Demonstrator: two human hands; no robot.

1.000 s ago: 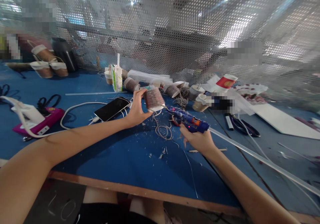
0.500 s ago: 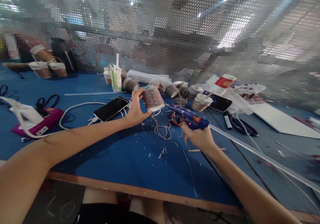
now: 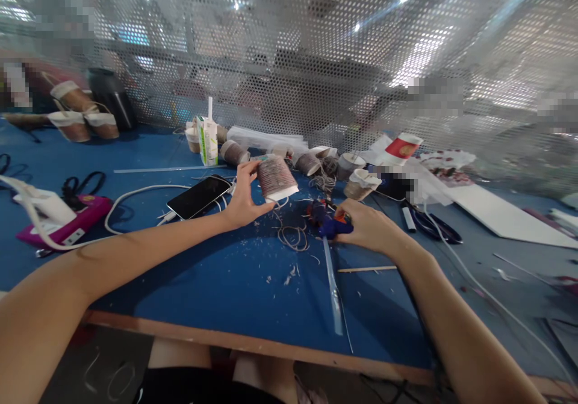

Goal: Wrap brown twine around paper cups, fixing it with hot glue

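a person at a blue worktable (image 3: 189, 283) is holding a twine-wrapped paper cup (image 3: 275, 179) in the air with the left hand (image 3: 244, 198), fingers curled around its side and thumb pressing from below, so the cup is lying tilted with its white rim pointing toward the right hand, apparently to present that edge for gluing. the right hand (image 3: 368, 228) is closed over the blue glue gun (image 3: 329, 222), which is sitting low, just above or on the table, just beside the cup; whether a finger is on the trigger cannot be told. a clear glue stick (image 3: 332, 286) is trailing out of the back of the gun toward the person, suggesting the gun is turned with its nozzle facing away, toward the far edge. a loose coil of twine (image 3: 293, 235) is lying between the 2 hands, just below the cup, likely the tail of the wrapping. a thin wooden stick (image 3: 365, 268) is resting just near the right wrist. beyond the left hand, a phone (image 3: 198, 195) on a white cable is lying flat, and further left a pink power strip (image 3: 67, 223) is feeding the cords. past both hands, a row of other wrapped cups (image 3: 311, 163) and a small carton (image 3: 208, 140) are standing along the mesh screen (image 3: 316, 61), kept out of the working space.
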